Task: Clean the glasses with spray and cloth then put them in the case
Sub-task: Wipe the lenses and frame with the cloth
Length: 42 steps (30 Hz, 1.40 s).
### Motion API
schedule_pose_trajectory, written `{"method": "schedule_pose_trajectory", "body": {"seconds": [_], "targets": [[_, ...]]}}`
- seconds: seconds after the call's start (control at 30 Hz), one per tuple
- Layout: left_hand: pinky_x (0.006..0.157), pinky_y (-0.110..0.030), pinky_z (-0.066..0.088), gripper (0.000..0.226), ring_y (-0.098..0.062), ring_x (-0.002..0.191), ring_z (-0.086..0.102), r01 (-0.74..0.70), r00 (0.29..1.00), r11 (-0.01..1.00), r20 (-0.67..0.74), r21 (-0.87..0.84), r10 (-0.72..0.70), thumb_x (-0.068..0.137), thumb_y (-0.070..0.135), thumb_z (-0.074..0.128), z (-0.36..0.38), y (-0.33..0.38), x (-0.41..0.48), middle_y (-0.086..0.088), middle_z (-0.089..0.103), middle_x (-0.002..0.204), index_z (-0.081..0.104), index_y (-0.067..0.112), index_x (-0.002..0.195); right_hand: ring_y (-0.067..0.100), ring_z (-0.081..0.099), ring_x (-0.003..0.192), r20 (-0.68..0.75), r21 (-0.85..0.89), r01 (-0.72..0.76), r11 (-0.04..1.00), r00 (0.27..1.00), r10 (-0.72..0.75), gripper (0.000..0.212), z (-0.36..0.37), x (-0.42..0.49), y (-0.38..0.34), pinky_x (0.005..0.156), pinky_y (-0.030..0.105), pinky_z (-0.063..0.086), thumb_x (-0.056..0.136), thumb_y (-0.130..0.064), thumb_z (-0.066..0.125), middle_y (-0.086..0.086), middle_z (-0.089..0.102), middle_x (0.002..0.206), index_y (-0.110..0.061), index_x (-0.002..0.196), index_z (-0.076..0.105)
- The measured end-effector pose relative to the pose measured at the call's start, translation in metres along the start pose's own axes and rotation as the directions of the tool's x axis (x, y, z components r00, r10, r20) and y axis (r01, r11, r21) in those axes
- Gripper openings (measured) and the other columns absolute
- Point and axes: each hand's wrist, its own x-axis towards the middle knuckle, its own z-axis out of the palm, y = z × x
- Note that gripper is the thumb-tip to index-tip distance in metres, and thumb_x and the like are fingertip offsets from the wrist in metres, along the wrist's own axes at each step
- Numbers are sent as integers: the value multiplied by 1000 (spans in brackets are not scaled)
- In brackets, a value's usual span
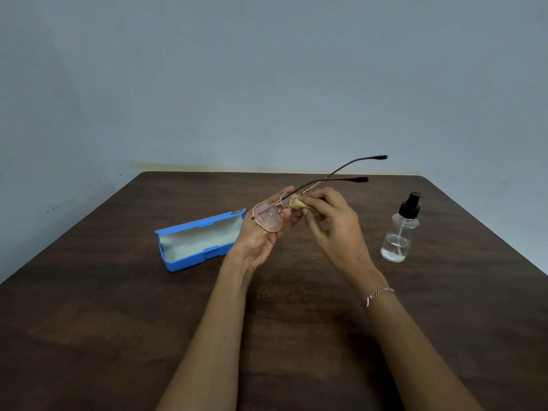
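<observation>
I'm wiping: left hand point(261, 232) grips the glasses point(268, 218), right hand point(332, 221) pinches the cloth point(297, 204) on one lens; next, probably the other lens.

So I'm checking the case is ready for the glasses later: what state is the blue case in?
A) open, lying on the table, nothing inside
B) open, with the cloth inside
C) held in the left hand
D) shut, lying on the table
A: the blue case lies open on the table showing only its pale lining, while the cloth is in the right hand against the glasses.
</observation>
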Motion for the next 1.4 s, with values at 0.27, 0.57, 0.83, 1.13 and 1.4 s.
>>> {"method": "schedule_pose_trajectory", "body": {"seconds": [0.27,0.57,0.83,1.13,1.4], "targets": [[84,-32,57,36,-12,78,67,51,999,999,-10,15,-50,73,-3,69,-2,-2,-1,-3,70,89,66,10,106,10,53,104,51,70,-5,998,999,2,35,5,-1,-1,91,10,39,85,8,56,0,54,109,-8,115,66],[75,-26,56,26,-17,86,67,92,996,991,-12,95,-91,80,1,61,3,-3,-5,-6,70,94,66,9,104,11,62,95,-134,25,-81,996,987,84,25,2,0,-1,86,20,48,83,-2,66,4,68,104,-7,107,69],[75,-26,56,50,-19,90,67,-23,990,999,-141,-49,16,68,15,77,-5,-4,2,-12,67,104,59,5,113,-1,57,82,-52,198,-107,974,991,120,21,7,0,-5,70,7,44,83,-3,68,-2,63,91,-8,103,71],[71,-23,56,76,-19,90,70,-46,989,993,-147,-110,29,48,34,92,-3,-4,3,-11,71,104,58,10,113,6,54,82,-75,132,13,991,997,-3,28,11,-1,-7,73,11,46,82,1,67,0,55,91,-12,107,70],[80,-27,55,51,-19,98,67,98,994,995,-41,10,-98,69,21,78,-1,-7,-1,-6,70,101,60,9,116,13,57,82,-110,-25,-77,997,991,73,24,9,-1,0,70,18,48,83,-2,66,2,58,89,-11,105,70]]}}
